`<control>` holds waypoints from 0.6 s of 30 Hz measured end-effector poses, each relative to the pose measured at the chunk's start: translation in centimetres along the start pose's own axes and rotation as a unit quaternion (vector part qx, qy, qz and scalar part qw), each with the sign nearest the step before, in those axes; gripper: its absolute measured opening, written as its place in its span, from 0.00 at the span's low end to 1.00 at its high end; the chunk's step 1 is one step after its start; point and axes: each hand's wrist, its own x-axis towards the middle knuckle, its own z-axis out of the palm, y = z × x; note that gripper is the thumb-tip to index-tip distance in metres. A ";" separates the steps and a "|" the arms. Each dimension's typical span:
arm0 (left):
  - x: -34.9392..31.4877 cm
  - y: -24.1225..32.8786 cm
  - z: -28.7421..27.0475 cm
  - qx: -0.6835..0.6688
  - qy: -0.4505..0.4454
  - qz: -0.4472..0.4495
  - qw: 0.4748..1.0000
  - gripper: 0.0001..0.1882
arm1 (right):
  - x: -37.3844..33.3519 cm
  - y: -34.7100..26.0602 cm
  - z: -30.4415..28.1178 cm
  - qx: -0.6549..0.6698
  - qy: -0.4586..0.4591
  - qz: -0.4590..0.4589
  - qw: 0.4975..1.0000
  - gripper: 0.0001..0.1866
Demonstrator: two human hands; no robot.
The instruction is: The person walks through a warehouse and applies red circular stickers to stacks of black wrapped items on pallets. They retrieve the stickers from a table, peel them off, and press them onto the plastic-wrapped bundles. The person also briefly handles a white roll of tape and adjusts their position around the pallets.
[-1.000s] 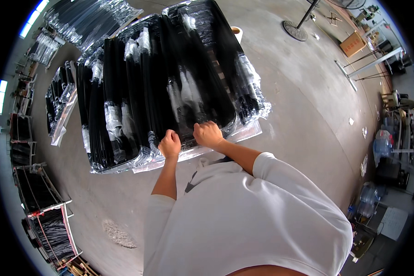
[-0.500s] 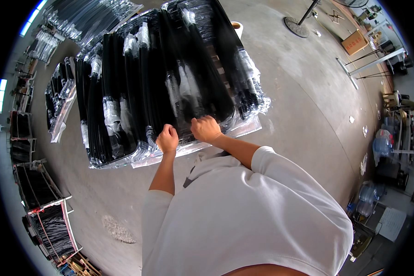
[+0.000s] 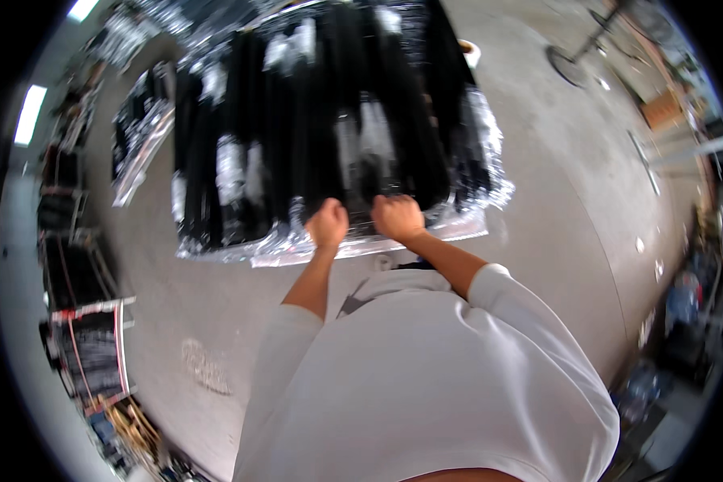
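Long black strips, bundled and bound with clear film, lie side by side on a film-covered stack [image 3: 217, 251]. My left hand [image 3: 328, 222] is closed at the near end of a bundle of black strips [image 3: 414, 132] in the middle right of the stack. Close to its right, my right hand [image 3: 398, 217] is curled over the same near end. Both backs of the hands face up, and the fingertips are hidden under them. Whitish film bands [image 3: 375, 132] wrap the strips just beyond my hands. Motion blurs the strips.
A smaller wrapped stack [image 3: 143, 132] stands on the left, and racks with dark goods [image 3: 96, 349] line that side. At the far right are a fan stand's round base [image 3: 566, 66], a cardboard box [image 3: 663, 110] and clear plastic bottles [image 3: 683, 297]. Concrete floor [image 3: 554, 185] surrounds the stack.
The view has swung, so the stack appears further right and higher. Both hands remain closed at the bundle's near end, with a similar gap between them.
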 end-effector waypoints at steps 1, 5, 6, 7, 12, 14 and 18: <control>0.2 0.4 -0.2 -0.006 -0.006 0.000 1.000 0.04 | 0.0 0.1 0.1 0.001 0.044 -0.013 0.999 0.07; -0.2 0.3 -0.8 -0.015 -0.008 -0.013 1.000 0.04 | -0.2 0.1 0.5 0.012 0.079 -0.048 0.996 0.06; -0.2 0.2 -0.8 -0.002 -0.005 -0.011 1.000 0.03 | -0.2 0.0 0.6 0.015 0.081 -0.050 0.995 0.06; -0.3 0.3 -0.7 -0.009 -0.006 -0.008 1.000 0.03 | -0.2 0.1 0.7 0.014 0.082 -0.048 0.995 0.06; -0.4 0.3 -0.8 -0.035 0.008 0.003 0.999 0.03 | -0.2 0.0 0.6 0.018 0.072 -0.047 0.996 0.05; -0.3 0.1 -0.6 -0.020 0.005 0.003 1.000 0.03 | -0.2 0.0 0.6 0.023 0.079 -0.049 0.995 0.05; -0.3 0.3 -0.9 -0.035 0.002 -0.002 0.999 0.04 | 0.0 -0.4 -0.1 0.014 0.075 -0.042 0.996 0.07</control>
